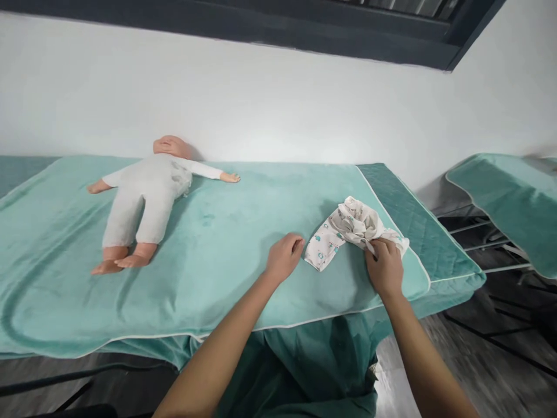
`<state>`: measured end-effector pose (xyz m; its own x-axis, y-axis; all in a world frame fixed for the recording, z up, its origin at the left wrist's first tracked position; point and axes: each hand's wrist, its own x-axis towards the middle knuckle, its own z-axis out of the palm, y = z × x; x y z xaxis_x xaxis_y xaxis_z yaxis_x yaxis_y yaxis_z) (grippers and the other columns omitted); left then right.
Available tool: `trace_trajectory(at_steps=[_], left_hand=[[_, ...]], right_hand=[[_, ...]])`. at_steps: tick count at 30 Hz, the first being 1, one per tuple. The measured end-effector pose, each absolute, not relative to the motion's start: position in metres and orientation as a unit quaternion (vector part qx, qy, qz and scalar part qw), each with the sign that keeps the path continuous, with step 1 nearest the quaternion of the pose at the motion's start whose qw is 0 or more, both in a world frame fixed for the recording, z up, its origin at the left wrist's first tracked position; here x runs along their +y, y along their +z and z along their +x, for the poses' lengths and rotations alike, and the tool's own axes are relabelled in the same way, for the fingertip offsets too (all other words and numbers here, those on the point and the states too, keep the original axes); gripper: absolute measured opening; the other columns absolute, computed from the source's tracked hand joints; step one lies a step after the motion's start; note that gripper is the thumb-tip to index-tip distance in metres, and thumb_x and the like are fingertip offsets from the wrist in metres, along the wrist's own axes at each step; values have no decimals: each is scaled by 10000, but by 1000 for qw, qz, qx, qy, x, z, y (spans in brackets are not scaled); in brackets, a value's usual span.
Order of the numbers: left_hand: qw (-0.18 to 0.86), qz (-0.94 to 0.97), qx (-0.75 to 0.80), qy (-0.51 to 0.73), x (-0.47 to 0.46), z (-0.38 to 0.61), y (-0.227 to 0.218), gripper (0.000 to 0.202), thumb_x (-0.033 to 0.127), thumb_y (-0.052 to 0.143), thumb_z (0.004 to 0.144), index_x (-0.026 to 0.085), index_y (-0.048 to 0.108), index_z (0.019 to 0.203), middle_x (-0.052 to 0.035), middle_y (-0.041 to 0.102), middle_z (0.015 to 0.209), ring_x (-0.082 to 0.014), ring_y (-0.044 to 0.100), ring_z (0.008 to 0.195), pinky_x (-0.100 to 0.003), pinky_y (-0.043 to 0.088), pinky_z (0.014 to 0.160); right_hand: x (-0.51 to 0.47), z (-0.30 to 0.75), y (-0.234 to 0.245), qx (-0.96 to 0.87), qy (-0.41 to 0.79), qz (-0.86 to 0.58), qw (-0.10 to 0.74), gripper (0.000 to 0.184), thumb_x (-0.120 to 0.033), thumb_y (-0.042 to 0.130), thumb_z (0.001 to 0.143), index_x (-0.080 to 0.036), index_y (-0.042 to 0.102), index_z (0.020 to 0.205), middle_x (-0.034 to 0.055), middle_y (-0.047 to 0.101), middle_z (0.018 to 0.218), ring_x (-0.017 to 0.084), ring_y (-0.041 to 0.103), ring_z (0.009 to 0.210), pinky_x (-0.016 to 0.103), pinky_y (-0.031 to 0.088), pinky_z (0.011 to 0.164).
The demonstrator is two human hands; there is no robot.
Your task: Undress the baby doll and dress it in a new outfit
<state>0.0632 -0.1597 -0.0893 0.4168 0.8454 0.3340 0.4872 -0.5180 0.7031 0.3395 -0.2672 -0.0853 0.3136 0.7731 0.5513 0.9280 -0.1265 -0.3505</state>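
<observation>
A white baby garment (324, 241) with small teal and pink prints lies bunched up on the teal bed cover (243, 226). One tube-like part of it stretches toward the lower left; its middle is crumpled, and I cannot tell whether it is a top or trousers. My right hand (385, 267) pinches the garment's near right side. Just left of the stretched part, my left hand (284, 256) hovers with curled fingers, apart from the cloth, nothing visible in it. Far to the left a baby doll (145, 191) with a white cloth body lies on its back, arms spread.
A white wall (278, 110) runs along the bed's far side, below a dark window frame (304, 26). The quilted mattress edge (418, 232) shows at right. Beyond a gap stands another teal-covered bed (513, 197) with metal bars. Dark green cloth (300, 371) hangs in front of me.
</observation>
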Motion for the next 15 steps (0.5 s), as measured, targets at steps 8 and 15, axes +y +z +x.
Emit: trace_trajectory(at_steps=[8, 15], left_hand=[[399, 724, 384, 412, -146, 66, -88, 369, 434, 565, 935, 240, 580, 1248, -60, 669, 1134, -159, 637, 948, -280, 493, 771], [346, 690, 370, 517, -149, 62, -92, 583, 401, 711, 838, 252, 477, 1350, -135, 495, 1385, -261, 503, 1272, -380, 475, 988]], right_hand=[[-233, 304, -46, -506, 284, -593, 559, 236, -430, 632, 849, -234, 535, 939, 97, 663, 1170, 240, 639, 995, 372, 512, 823], [-198, 241, 3, -613, 434, -472, 462, 372, -568, 645, 834, -231, 511, 919, 76, 637, 1089, 224, 618, 946, 354, 507, 787]])
